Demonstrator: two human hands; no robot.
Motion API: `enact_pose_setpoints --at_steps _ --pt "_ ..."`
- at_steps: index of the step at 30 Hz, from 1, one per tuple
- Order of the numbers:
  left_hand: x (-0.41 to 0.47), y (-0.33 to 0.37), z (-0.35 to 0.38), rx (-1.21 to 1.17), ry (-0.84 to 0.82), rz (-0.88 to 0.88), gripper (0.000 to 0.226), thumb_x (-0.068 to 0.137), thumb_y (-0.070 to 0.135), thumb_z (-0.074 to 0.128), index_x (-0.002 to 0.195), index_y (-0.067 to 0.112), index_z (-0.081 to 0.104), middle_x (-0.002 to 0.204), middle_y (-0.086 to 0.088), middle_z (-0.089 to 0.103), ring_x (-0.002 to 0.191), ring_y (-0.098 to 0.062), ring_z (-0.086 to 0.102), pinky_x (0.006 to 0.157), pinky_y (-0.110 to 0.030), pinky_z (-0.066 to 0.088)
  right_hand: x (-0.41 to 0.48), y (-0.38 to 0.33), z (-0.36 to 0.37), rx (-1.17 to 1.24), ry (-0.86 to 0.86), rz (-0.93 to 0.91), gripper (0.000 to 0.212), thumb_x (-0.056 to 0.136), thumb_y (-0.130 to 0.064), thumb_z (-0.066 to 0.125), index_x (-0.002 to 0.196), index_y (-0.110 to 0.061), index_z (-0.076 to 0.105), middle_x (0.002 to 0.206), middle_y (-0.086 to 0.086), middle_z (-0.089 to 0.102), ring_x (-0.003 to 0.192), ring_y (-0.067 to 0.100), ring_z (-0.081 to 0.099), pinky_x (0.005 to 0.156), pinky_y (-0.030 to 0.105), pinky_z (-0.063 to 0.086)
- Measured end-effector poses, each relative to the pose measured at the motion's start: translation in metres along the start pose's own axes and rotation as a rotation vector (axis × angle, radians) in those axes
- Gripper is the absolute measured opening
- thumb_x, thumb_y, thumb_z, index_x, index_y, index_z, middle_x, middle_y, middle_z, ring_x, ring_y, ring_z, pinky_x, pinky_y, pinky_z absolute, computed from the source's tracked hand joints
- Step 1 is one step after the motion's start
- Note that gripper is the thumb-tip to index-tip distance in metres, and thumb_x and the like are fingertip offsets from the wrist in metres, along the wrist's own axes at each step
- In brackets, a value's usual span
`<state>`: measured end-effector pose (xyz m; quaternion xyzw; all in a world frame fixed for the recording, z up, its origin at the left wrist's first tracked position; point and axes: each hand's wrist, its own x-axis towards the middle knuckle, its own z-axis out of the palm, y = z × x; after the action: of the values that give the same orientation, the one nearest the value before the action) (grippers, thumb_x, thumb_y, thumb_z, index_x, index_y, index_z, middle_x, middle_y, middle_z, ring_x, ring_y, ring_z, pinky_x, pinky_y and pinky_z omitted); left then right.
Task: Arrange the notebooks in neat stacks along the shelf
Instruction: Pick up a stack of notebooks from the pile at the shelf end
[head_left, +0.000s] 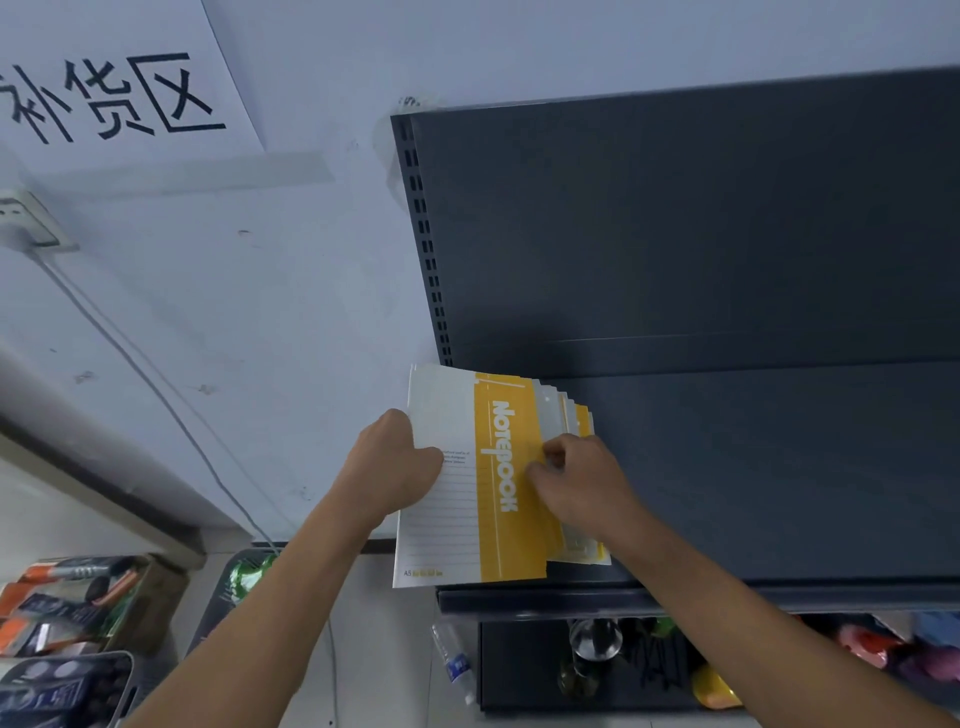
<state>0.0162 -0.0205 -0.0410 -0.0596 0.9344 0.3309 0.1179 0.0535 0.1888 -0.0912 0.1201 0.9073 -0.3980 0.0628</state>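
Notebooks (511, 415): thin, floppy, slick covers, likely to fan. Left hand (395, 465) grips stack's left edge, right hand (584, 486) fingers (553, 458) pinch fanned right edges. Hold both edges, square on shelf (753, 467).

Left grip (396, 462) clamps from the left side; right grip (582, 486) pinches, curled, palm down.

A pale wall (291, 270) carries a taped paper sign (114, 78) and a socket (26, 218) with a cable (156, 389).

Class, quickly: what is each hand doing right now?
Left hand: grips the left edge of the notebook stack.
Right hand: fingers curled, pinching notebooks at the stack's right edge.
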Motion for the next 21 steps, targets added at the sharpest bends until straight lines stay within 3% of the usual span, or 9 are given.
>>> enact_pose_setpoints --at_steps 3,7,11,16,21 --pt "0.004 -0.001 -0.001 -0.076 -0.057 0.015 0.022 0.092 0.016 0.059 0.112 0.007 0.056 0.105 -0.006 0.066 0.093 -0.022 0.064 0.078 -0.04 0.057 0.003 0.0 -0.002 0.087 -0.019 0.061 0.05 0.091 -0.042 0.064 0.135 -0.019 0.053 0.125 -0.002 0.054 0.102 0.011 0.055 0.075 0.023 0.045" --pt "0.007 0.003 0.003 -0.156 -0.087 0.046 0.029 0.098 0.02 0.057 0.125 0.013 0.05 0.115 0.0 0.063 0.1 -0.019 0.062 0.08 -0.037 0.056 0.003 0.001 -0.007 0.214 -0.04 0.109 0.051 0.092 -0.046 0.066 0.131 -0.022 0.045 0.107 -0.012 0.056 0.087 0.003 0.056 0.059 0.018 0.04" --pt "0.005 0.015 0.014 0.009 0.004 0.15 0.033 0.102 0.031 0.053 0.13 0.017 0.042 0.107 0.007 0.056 0.083 -0.009 0.056 0.061 -0.022 0.043 -0.003 0.0 -0.014 0.265 0.011 0.103 0.051 0.09 -0.045 0.07 0.129 -0.022 0.047 0.104 -0.011 0.06 0.086 0.003 0.059 0.061 0.018 0.044" --pt "0.003 0.04 0.032 0.179 0.095 0.298 0.039 0.101 0.037 0.052 0.135 0.017 0.047 0.12 -0.002 0.06 0.091 -0.015 0.05 0.072 -0.03 0.039 -0.011 0.006 -0.034 0.271 0.073 0.132 0.034 0.093 -0.038 0.07 0.117 -0.019 0.056 0.105 -0.007 0.068 0.095 0.011 0.067 0.079 0.029 0.054" --pt "0.003 0.068 0.058 0.144 0.093 0.385 0.031 0.099 0.029 0.053 0.126 0.015 0.051 0.112 -0.004 0.064 0.083 -0.017 0.052 0.066 -0.031 0.042 -0.022 0.033 -0.072 0.32 0.197 0.172 0.015 0.091 -0.029 0.073 0.1 -0.022 0.064 0.083 -0.006 0.073 0.071 0.005 0.07 0.058 0.022 0.049"
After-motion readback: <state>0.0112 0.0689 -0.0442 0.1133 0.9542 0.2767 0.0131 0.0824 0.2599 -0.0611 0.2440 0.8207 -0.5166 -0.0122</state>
